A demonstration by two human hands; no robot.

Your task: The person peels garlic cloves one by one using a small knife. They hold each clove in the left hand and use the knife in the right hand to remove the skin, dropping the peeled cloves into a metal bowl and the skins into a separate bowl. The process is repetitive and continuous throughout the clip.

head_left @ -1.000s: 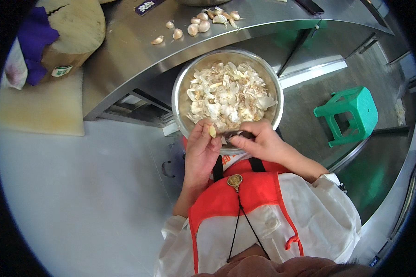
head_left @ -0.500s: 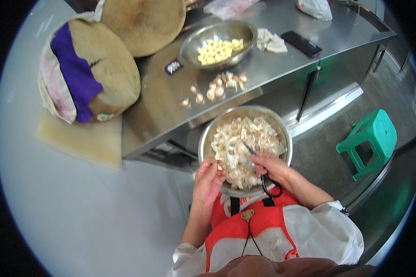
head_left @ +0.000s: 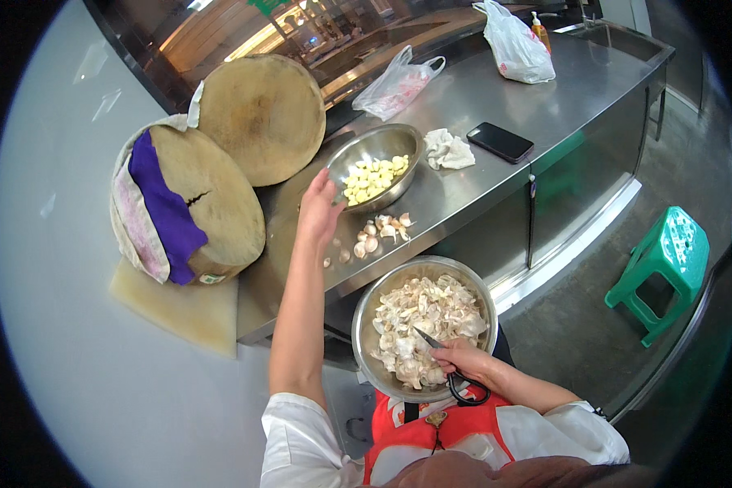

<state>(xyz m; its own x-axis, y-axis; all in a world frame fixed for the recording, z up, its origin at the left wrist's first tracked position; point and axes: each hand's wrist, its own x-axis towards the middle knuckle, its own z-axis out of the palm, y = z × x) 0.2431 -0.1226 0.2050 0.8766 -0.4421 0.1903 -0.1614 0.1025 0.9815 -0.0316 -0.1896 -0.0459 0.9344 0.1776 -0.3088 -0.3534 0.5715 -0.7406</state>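
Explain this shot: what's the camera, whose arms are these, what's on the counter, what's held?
It is a fisheye camera on a person's head, looking down, so straight edges bend. Both arms are the wearer's. The left hand reaches to the rim of a steel bowl of peeled garlic on the steel counter. The right hand holds black scissors over a bowl of garlic skins on the lap. Also on the counter: loose cloves, a phone, a cloth, two plastic bags, two round chopping blocks.
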